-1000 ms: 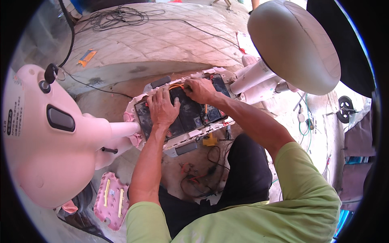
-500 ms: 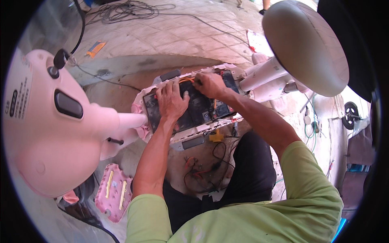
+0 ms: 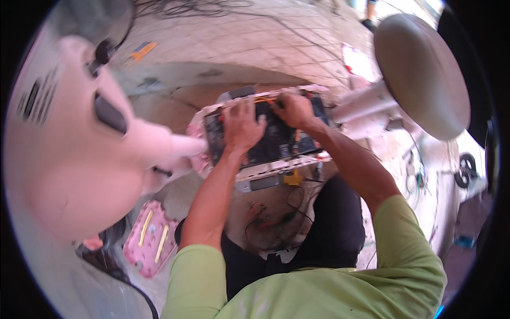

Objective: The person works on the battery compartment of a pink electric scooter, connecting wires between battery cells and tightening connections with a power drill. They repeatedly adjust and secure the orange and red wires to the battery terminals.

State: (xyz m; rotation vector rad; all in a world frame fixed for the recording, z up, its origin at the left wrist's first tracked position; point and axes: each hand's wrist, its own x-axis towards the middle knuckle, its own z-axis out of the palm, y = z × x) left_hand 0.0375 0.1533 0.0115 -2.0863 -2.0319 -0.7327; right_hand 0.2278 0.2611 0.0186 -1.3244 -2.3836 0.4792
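A row of black batteries (image 3: 268, 143) lies in the open deck compartment (image 3: 260, 171) of a pink electric scooter. My left hand (image 3: 241, 127) rests with fingers spread over the batteries' left part, holding nothing. Toward the far right side, my right hand (image 3: 295, 109) is closed, its fingertips gathered at the end of an orange wire (image 3: 263, 99) that runs across the batteries' far edge. Exactly how the fingertips hold the wire is blurred. Below the near rim hangs a yellow connector (image 3: 292, 179) among loose leads.
The scooter's pink front body (image 3: 85, 159) fills the left, and its seat (image 3: 425, 74) rises at the right. A pink cover with yellow strips (image 3: 151, 239) lies at lower left. Black cable (image 3: 223, 6) and an orange packet (image 3: 143, 50) lie on the far floor.
The whole view has shifted, so the scooter appears further right. Both hands keep nearly the same places on the batteries.
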